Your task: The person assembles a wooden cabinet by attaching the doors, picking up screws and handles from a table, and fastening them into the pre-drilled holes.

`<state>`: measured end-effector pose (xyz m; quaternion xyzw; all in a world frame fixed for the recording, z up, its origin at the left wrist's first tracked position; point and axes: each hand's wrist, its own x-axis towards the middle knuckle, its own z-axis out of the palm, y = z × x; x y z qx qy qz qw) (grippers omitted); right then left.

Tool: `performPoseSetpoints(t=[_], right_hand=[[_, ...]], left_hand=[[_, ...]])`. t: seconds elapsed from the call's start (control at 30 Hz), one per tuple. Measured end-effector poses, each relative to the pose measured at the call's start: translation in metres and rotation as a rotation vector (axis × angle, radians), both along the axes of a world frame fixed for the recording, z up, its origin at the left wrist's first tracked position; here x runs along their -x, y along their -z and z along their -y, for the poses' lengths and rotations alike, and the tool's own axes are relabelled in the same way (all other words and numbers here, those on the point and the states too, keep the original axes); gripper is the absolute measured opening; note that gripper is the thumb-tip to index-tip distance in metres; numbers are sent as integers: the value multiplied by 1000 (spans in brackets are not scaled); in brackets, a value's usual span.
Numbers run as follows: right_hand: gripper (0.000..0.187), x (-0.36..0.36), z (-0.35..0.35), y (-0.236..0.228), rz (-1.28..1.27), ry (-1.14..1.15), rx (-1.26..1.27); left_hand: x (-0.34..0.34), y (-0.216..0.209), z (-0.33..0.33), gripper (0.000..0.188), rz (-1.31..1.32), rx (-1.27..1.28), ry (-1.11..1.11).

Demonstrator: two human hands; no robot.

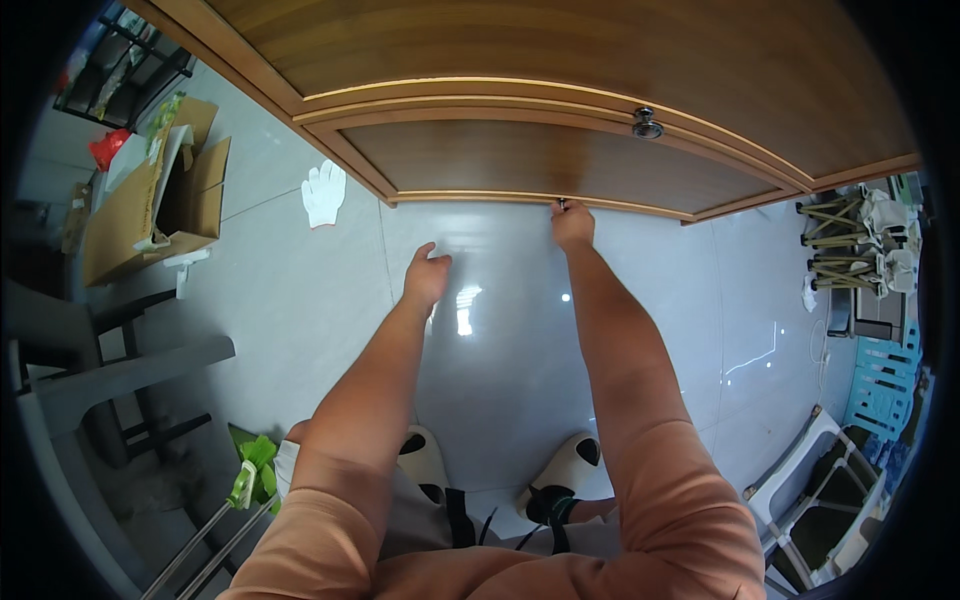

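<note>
Ahead of me stands a wooden cabinet [560, 45] with framed brown panels and a round metal knob [648, 123] on its upper front. Below that is a lower wooden panel [540, 152]. At this panel's bottom edge, my right hand [574, 226] has its fingers closed around a small metal knob [562, 203], mostly hidden by them. My left hand [428, 278] hangs over the tiled floor, away from the cabinet, with thumb and fingers apart and nothing in it. A white glove [324, 193] lies on the floor beyond it, to the left.
An open cardboard box [205, 195] and a red bag [108, 149] are at the left, near a grey piece of furniture [140, 375]. Folding stools [850, 235], a blue plastic rack [882, 380] and a white-framed chair [815, 470] line the right side. Green leaves [258, 468] show at lower left.
</note>
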<state>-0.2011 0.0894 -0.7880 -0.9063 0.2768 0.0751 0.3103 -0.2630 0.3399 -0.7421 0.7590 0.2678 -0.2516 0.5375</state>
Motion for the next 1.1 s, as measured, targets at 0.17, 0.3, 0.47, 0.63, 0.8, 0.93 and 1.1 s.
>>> performPoseSetpoints(t=[0.17, 0.3, 0.47, 0.63, 0.8, 0.93, 1.1], right_hand=[[32, -5, 4, 1, -25, 182, -180], [41, 7, -2, -21, -37, 128, -183], [44, 39, 0, -69, 62, 132, -225], [26, 68, 3, -163, 334, 142, -426], [33, 90, -2, -360, 294, 3, -531], [35, 91, 21, -499, 420, 1, -561], [8, 85, 47, -650, 610, -80, -647]], left_hand=[[-7, 2, -13, 54, 5, -40, -16], [-14, -9, -3, 53, 63, -28, 14], [-21, -73, 40, 48, 226, 186, 83], [-9, -185, 58, 42, 325, 232, 225], [7, -382, 59, 35, 433, 398, 271], [-3, -514, 64, 30, 640, 443, 334], [-8, -646, 56, 27, 820, 443, 254]])
